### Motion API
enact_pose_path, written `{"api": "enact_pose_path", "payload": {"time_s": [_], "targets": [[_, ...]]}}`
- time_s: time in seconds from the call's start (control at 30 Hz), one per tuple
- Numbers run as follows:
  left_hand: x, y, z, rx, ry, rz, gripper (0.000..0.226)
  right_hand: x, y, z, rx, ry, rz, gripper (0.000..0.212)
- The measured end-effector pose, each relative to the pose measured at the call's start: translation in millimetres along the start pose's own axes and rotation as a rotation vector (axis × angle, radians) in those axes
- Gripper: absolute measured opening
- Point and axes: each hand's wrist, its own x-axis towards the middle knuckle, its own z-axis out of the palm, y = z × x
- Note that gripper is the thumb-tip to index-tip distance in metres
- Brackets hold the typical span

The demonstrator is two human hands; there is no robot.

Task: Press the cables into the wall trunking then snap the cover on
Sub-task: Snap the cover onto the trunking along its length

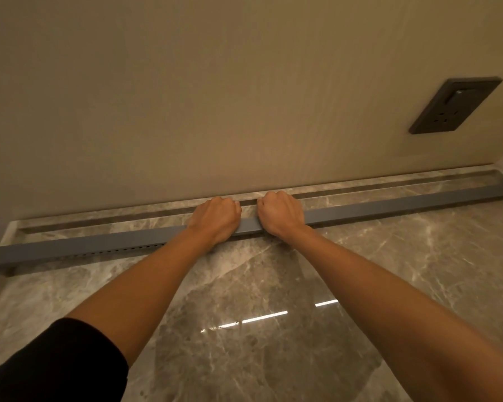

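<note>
A long grey trunking (389, 206) with its cover on lies across the marble surface (259, 300), running from the lower left edge up to the far right corner. A row of small holes shows along its near side at the left. My left hand (215, 221) and my right hand (282, 216) sit side by side at its middle, both with fingers curled over the far edge of the trunking and wrists resting on its near side. No cables are visible; the inside is hidden.
A beige wall rises behind, with a dark socket plate (455, 105) at the upper right. A recessed channel (114, 220) runs along the foot of the wall behind the trunking. The marble is glossy, with light reflections.
</note>
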Motion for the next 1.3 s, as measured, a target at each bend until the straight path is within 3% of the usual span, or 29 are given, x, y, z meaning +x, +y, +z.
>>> {"api": "enact_pose_path", "payload": {"time_s": [0.27, 0.5, 0.77, 0.97, 1.13, 1.3], "targets": [[-19.9, -39.2, -16.9, 0.034, 0.052, -0.120, 0.045, -8.5, -8.0, -6.2, 0.006, -0.030, -0.090, 0.037], [-36.5, -83.2, -34.4, 0.110, 0.005, -0.212, 0.036, -22.7, -64.6, 10.3, 0.074, -0.103, -0.228, 0.037], [-44.7, -151.0, -50.6, -0.017, -0.057, -0.213, 0.045, -23.1, -135.1, 35.3, 0.129, -0.127, -0.162, 0.038], [-52.3, -185.5, -59.3, -0.040, -0.013, -0.143, 0.052, -24.7, -178.0, 48.9, 0.127, -0.136, -0.101, 0.038], [-52.9, -187.5, -55.3, -0.039, -0.036, -0.115, 0.038, -27.2, -189.6, 56.3, 0.065, -0.125, -0.058, 0.037], [-49.6, -191.1, -50.9, 0.012, -0.043, -0.096, 0.039, -27.4, -191.5, 58.7, 0.030, -0.108, -0.039, 0.036]]}}
